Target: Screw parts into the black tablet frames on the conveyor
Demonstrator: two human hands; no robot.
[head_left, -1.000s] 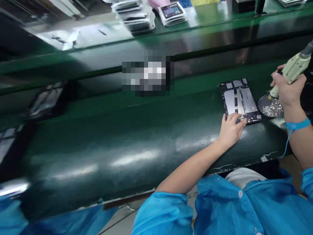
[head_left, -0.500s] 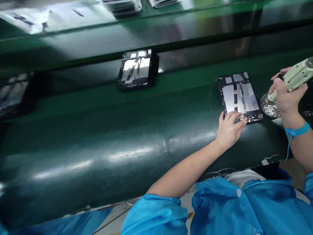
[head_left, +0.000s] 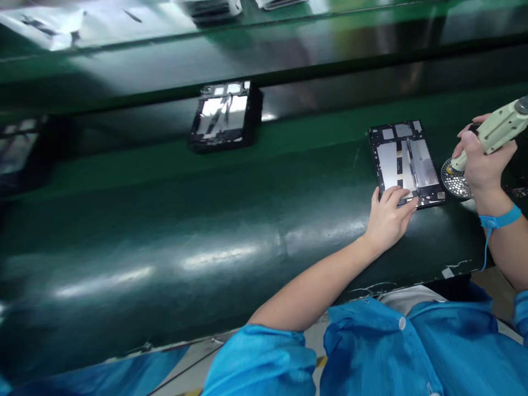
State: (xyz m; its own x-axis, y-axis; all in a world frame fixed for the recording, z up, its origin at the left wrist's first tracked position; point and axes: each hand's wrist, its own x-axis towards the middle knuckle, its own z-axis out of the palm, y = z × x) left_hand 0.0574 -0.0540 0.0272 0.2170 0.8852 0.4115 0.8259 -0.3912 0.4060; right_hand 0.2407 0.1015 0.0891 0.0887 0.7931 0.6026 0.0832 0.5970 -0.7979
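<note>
An opened tablet chassis (head_left: 406,159) with silver shielding lies on the dark green bench (head_left: 206,220) at the right. My left hand (head_left: 388,217) rests on its near left corner, fingers stretched flat and pressing it down. My right hand (head_left: 480,159) grips a pale electric screwdriver (head_left: 493,132), tilted with its tip down in a round mesh dish of small screws (head_left: 454,181) just right of the chassis. A blue wrist strap (head_left: 497,220) circles my right wrist.
A second opened chassis (head_left: 223,115) lies on the conveyor belt behind the bench, left of centre. Another blurred one (head_left: 18,151) shows at the far left. Stacked trays (head_left: 214,8) sit on the far shelf. My blue smock (head_left: 371,352) fills the bottom.
The chassis on the conveyor has slid leftward. The view has dropped slightly since a second ago. Both hands stay where they were.
</note>
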